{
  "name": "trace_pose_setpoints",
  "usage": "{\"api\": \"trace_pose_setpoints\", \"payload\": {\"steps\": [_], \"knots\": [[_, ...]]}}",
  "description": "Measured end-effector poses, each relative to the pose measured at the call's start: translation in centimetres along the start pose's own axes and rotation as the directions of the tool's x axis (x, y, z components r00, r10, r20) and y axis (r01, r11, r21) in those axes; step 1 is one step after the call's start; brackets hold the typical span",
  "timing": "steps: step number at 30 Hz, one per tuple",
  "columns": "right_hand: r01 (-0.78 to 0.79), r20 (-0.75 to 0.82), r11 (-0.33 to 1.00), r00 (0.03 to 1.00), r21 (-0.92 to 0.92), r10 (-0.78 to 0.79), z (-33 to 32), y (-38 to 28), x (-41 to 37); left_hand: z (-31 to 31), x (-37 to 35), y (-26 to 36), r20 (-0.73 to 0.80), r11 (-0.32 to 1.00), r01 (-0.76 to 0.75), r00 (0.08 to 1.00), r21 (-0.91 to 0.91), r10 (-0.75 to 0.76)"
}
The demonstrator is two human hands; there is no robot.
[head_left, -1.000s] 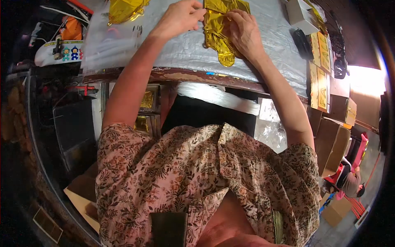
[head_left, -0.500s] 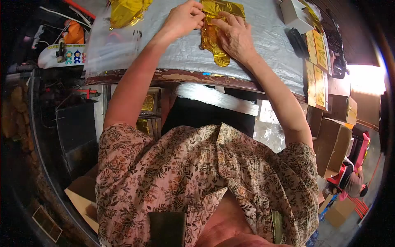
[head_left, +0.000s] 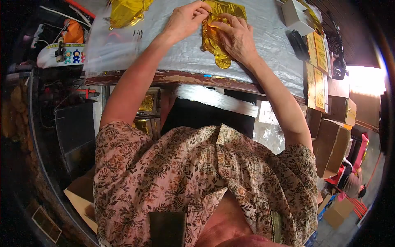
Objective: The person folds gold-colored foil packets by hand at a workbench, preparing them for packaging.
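A flat, crinkled gold foil balloon (head_left: 212, 39) lies on the silvery table cover, its rounded end pointing toward me. At its upper left edge, the fingertips of my left hand (head_left: 185, 21) are pinched together on the foil. My right hand (head_left: 238, 39) rests over its right side, fingers bent and pressing on the foil, thumb reaching toward the middle. Part of the foil is hidden beneath that hand. The upper part of the foil (head_left: 230, 7) forms a smoother, squarer panel beyond my fingers.
More gold foil (head_left: 127, 14) lies at the table's far left beside clear plastic bags (head_left: 109, 51). Toward the right are a white box (head_left: 297, 18), a black object (head_left: 298, 44) and yellow printed boxes (head_left: 317, 86). Cardboard boxes (head_left: 335, 144) and another person (head_left: 354, 184) are farther right.
My left hand has shifted slightly right, along the foil's upper left edge. The foil's upper left part has moved a little under the fingers; my right hand stays nearly in place.
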State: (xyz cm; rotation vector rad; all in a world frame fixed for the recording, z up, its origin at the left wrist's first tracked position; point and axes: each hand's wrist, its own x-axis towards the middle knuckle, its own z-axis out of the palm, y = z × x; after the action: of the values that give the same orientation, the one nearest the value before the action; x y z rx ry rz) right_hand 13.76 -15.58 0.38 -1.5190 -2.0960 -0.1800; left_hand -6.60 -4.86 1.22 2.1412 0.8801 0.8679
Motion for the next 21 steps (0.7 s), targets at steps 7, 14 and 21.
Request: {"api": "trace_pose_setpoints", "payload": {"steps": [7,14,21], "knots": [[-0.019,0.036,0.998,0.999,-0.057,0.021,-0.18,-0.55,0.02,0.04,-0.19,-0.92,-0.035,0.999,-0.039,0.999,-0.034,0.038],[-0.015,0.033,0.997,0.999,-0.073,0.017,-0.18,-0.41,0.01,0.31,-0.48,-0.6,-0.057,0.998,0.029,0.998,-0.062,-0.033],[0.006,0.028,0.999,1.0,-0.047,-0.004,-0.17,-0.26,-0.02,0.65,-0.49,-0.5,-0.033,0.99,-0.103,0.994,-0.095,0.101]]}}
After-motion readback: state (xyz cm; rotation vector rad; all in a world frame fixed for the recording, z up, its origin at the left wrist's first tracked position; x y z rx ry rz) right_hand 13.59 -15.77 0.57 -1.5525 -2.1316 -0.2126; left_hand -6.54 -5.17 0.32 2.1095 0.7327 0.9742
